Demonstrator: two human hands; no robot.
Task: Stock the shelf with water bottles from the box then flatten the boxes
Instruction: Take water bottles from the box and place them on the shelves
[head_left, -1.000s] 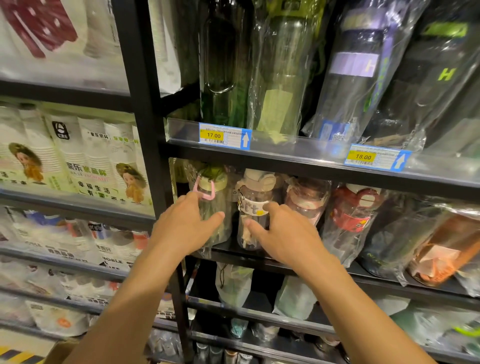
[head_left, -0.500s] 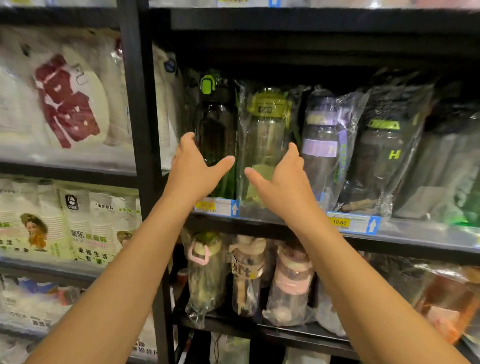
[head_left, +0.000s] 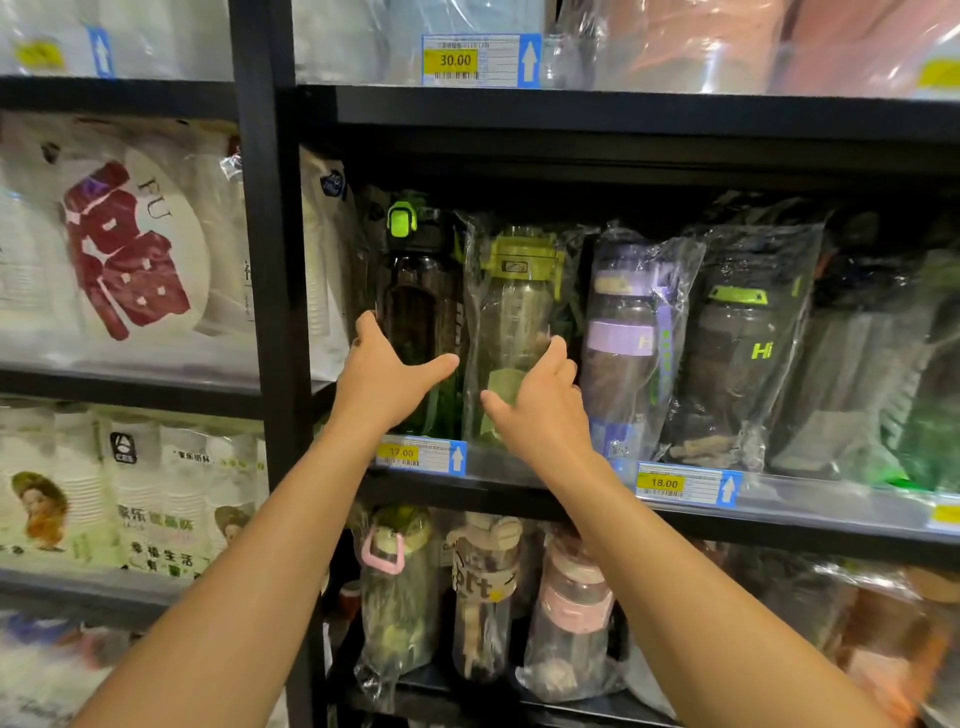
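Bottles (head_left: 514, 332): clear plastic, wrapped in glossy crinkled film. Shelf frame (head_left: 265, 260): matt black metal. Price tags (head_left: 480, 60): paper behind shiny plastic strip.

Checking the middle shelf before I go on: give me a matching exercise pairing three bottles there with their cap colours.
Bottles:
1. dark bottle by the left hand
2. wrapped bottle by the right hand
3. bottle with the H band

Cap colours:
A. purple
B. black with a bright green clip
C. yellow-green

Pairs: 1-B, 2-C, 3-A
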